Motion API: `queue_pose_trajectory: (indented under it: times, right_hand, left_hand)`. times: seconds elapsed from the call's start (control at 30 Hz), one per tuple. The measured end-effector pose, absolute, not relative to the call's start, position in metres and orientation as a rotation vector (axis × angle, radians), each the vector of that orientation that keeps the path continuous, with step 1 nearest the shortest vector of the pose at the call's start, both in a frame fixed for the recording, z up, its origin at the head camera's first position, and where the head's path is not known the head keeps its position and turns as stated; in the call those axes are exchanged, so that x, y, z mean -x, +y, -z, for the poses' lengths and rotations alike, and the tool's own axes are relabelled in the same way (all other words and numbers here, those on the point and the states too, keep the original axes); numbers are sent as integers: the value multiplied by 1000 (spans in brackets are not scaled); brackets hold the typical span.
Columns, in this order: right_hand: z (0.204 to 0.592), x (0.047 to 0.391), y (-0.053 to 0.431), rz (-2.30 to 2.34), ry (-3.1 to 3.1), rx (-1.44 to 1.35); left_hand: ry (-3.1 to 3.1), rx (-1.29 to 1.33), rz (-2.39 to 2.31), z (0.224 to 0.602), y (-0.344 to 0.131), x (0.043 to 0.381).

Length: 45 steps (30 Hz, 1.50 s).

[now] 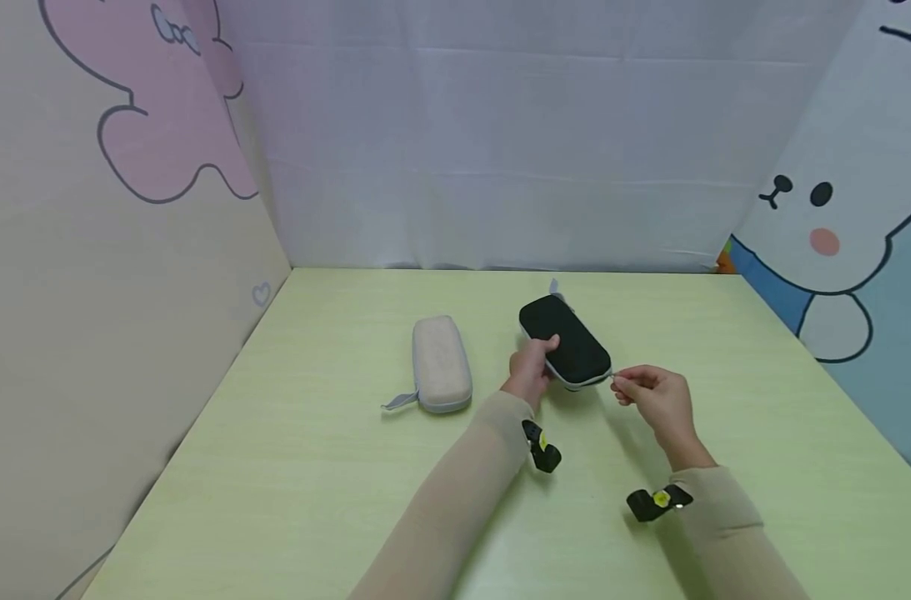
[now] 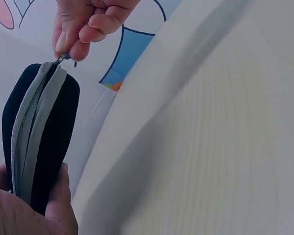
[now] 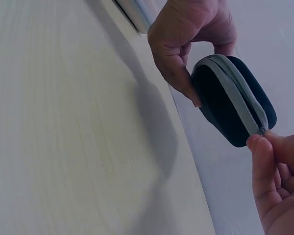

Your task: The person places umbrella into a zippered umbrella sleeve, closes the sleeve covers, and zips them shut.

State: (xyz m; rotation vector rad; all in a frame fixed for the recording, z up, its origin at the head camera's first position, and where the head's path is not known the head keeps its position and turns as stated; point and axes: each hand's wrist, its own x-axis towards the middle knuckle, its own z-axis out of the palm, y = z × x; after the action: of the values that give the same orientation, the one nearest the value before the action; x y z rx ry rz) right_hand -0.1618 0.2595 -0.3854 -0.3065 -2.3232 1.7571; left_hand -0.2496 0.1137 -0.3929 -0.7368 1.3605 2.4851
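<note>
A black zippered case (image 1: pixel 564 337) with a grey zipper band is held above the table, tilted. My left hand (image 1: pixel 531 367) grips it by its near left side, thumb on the top face. At the case's near right corner my right hand (image 1: pixel 656 402) pinches the zipper pull (image 2: pixel 62 58) between thumb and fingertips. In the left wrist view the grey zipper band (image 2: pixel 32 122) shows a narrow gap along its length. The right wrist view shows the same band (image 3: pixel 235 88) running to the pinching fingers. What lies inside the case is hidden.
A beige zippered case (image 1: pixel 442 362) lies on the table to the left, with a grey strap (image 1: pixel 400 402) at its near left corner. The pale green wooden table (image 1: pixel 290 467) meets a white curtain (image 1: pixel 455 150) at its far edge. Cartoon-printed panels stand on both sides.
</note>
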Motion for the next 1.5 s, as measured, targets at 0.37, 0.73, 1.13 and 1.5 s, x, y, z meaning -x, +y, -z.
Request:
queue_pose_trajectory:
  times: [0.37,0.73,1.13,1.5]
  right_hand:
    - [383,158,255,-1757,-2343,283]
    - [386,159,262,-1705,-2360,283]
    - [446,192,309,-1599,-2311,299]
    - [418,178,290,-1676,-2296,335]
  left_hand:
    - [1325,780,-2515,394,115,249]
    - [1208,617,-2477,394,108,250]
    - [1185,393,-2319,393,94,250]
    - [1218,480,-2438,398,101,249]
